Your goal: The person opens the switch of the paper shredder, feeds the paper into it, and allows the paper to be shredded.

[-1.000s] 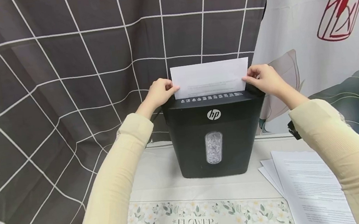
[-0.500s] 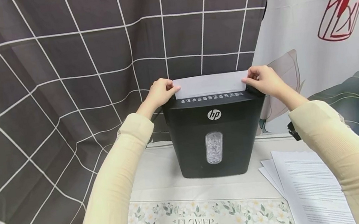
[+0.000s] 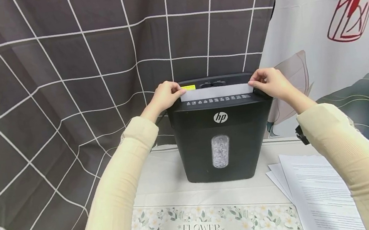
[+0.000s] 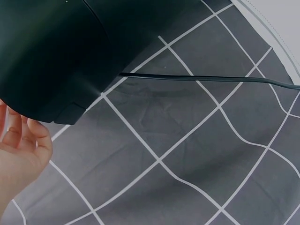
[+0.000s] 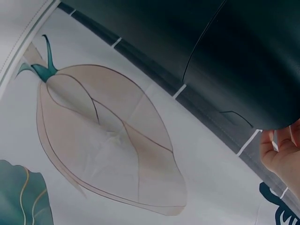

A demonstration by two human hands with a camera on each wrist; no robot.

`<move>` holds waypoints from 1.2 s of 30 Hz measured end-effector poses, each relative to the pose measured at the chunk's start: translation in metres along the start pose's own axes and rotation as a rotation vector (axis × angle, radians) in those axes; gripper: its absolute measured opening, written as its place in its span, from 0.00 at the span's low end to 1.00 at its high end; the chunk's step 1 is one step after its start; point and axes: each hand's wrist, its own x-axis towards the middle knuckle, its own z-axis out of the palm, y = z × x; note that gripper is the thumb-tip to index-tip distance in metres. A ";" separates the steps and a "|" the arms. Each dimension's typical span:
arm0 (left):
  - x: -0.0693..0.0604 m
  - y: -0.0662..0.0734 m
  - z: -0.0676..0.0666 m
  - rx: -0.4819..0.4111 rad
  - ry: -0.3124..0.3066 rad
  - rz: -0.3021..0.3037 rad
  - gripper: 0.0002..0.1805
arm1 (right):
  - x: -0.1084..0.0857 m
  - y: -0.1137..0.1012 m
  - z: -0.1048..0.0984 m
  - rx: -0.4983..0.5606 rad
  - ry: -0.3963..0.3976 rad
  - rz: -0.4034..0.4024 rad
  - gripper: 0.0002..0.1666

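A black paper shredder [image 3: 221,141] with an hp logo stands upright in the head view. From its top slot sticks a low white strip of a sheet of paper [image 3: 216,92]. At the strip's left end my left hand [image 3: 167,94] has curled fingers, thumb in front, lightly pinching the sheet's edge. My right hand [image 3: 268,80] does the same at the right end. In the left wrist view my left hand [image 4: 23,150] shows beside the shredder's dark side [image 4: 51,56]. The right wrist view has my right hand [image 5: 283,154] at its edge; the paper is hidden in both wrist views.
More printed sheets [image 3: 324,193] lie on the table [image 3: 165,179] at the right. A floral mat [image 3: 213,227] covers the table's front. Behind hangs a dark checked curtain [image 3: 99,52]. A black cord [image 4: 201,78] runs from the shredder's side.
The sheet has sunk down into the shredder's slot, leaving only a narrow strip. A yellow label and the shredder's back top now show. Both hands have stayed nearly in place.
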 end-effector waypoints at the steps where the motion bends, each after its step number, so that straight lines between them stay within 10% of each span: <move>1: 0.000 0.000 0.000 0.000 -0.003 0.000 0.11 | 0.000 0.000 0.000 0.000 0.001 0.003 0.09; 20: -0.002 0.002 0.004 -0.025 -0.002 0.025 0.11 | -0.005 0.001 0.002 0.029 0.034 0.050 0.08; 36: -0.013 0.010 0.009 -0.235 0.081 0.065 0.09 | -0.024 -0.005 -0.001 0.066 0.143 0.052 0.12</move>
